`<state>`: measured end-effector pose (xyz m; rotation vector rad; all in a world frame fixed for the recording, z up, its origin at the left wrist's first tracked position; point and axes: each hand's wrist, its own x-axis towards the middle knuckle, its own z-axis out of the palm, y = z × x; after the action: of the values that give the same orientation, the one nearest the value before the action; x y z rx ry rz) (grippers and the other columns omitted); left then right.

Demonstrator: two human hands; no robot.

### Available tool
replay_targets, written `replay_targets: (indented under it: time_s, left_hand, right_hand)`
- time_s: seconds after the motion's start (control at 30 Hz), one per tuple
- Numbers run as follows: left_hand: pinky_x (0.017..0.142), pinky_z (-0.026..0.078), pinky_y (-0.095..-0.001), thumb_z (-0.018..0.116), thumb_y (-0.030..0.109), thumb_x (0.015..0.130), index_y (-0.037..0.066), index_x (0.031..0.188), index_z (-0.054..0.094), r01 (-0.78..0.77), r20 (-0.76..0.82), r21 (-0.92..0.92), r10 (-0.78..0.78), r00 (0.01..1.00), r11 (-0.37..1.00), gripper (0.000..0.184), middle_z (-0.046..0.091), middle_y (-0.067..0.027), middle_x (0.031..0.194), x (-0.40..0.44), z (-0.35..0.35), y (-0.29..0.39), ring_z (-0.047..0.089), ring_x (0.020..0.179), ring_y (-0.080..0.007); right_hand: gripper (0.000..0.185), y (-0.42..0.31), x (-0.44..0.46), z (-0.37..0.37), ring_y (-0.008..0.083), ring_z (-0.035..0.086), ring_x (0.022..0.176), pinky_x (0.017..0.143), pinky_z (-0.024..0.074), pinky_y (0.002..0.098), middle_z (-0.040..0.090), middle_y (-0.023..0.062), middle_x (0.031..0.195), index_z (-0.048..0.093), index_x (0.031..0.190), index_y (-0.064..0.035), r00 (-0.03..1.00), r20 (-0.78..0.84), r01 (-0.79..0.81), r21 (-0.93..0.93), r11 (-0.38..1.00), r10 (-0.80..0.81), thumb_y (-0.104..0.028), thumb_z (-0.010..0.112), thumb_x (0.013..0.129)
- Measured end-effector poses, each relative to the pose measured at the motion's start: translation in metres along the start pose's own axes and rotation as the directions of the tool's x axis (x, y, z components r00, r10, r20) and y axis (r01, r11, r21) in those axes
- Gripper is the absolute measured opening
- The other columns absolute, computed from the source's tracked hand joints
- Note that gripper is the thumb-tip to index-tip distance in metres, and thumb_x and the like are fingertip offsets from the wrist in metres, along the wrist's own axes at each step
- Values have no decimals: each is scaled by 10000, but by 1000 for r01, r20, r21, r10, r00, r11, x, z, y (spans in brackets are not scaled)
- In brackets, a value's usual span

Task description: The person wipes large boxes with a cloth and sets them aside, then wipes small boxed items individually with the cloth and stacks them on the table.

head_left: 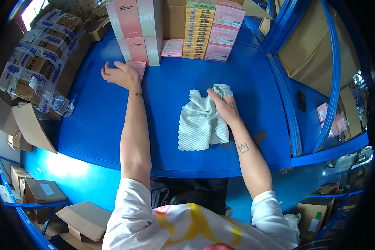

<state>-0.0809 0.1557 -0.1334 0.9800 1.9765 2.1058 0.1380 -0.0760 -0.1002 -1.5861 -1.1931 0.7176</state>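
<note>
A pale, scalloped-edged cloth [198,125] is found bunched on the blue table [166,100], in front of the person; its upper right corner is gripped by the right hand [226,107], with the thumb laid over the fabric; the left hand [121,76] is held with fingers parted and loosely bent, at a pink packet [141,66] that is partly hidden by it (whether the packet is touched cannot be told); along the far side, tall pink-and-white boxes [134,39] are stacked, with a flat pink pack [172,48] just beside them; farther right, a yellow stack [197,35] is set against pink cartons [221,36]; a clear bottle [62,105] is noted at the left, near a taped carton [41,50].
</note>
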Motion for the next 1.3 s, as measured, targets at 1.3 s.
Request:
replay_targets:
  time_s: [1.3]
  left_hand:
    - [879, 390, -397, 564, 14, 793, 19, 1057, 499, -676, -14, -224, 691, 722, 702, 272, 454, -172, 1140, -30, -27, 60, 456, 1030, -342]
  right_hand:
    - [411, 16, 7, -2, 66, 403, 491, 475, 287, 253, 478, -53, 537, 544, 593, -149, 999, -1, -45, 56, 997, 45, -359, 573, 945]
